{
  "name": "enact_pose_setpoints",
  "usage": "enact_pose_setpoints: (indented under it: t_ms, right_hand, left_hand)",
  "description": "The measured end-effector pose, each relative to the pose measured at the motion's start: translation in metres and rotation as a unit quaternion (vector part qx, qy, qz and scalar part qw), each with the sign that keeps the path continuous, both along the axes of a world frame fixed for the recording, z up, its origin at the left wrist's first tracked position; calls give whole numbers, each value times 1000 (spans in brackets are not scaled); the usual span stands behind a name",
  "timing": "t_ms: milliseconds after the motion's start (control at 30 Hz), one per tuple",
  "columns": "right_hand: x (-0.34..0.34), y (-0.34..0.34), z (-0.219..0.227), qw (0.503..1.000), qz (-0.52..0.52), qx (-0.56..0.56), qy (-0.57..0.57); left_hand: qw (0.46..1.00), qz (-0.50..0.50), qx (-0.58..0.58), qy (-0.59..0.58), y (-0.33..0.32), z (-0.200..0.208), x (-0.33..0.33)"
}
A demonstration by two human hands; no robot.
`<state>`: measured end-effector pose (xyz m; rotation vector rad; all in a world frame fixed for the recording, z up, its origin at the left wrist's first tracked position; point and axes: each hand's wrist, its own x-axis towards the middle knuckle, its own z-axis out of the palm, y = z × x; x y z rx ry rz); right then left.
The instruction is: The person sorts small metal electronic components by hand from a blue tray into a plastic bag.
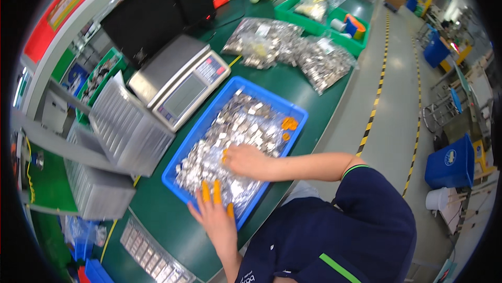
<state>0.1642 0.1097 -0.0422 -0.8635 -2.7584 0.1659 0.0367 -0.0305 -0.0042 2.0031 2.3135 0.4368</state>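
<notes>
A blue tray (178, 156) lies on the green table, filled with many small silvery metal pieces (219, 135) and some clear plastic film. My right hand (244, 161) reaches into the middle of it, fingers curled down among the pieces; an orange finger cot shows at its tip. What those fingers hold, if anything, is hidden. Over the tray's near left side, my left hand (215, 221) has its fingers spread, several in orange finger cots, with the tips at the pieces. Loose orange finger cots (288, 123) rest in the tray's far right corner.
A counting scale (180, 97) stands beyond the tray, left of clear bags of metal pieces (324, 61) and a green bin (361, 45). Stacked translucent trays (128, 131) sit at the left. A filled plastic strip tray (151, 254) lies near the front.
</notes>
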Motion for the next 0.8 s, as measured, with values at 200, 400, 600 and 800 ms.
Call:
enact_pose_setpoints:
  t_ms: [200, 400, 600, 800]
  right_hand:
    - [22, 27, -5, 993, 86, -78, 36]
    - [55, 72, 10, 991, 122, 9, -50]
    - [15, 95, 47, 987, 158, -15, -21]
    - [-8, 110, -1, 953, 287, 72, 70]
  left_hand:
    - [989, -118, -39, -76, 30, -4, 19]
    - [988, -105, -79, -80, 27, -9, 12]
    - [989, -89, -72, -98, 28, -14, 9]
    - [985, -104, -84, -105, 27, -15, 10]
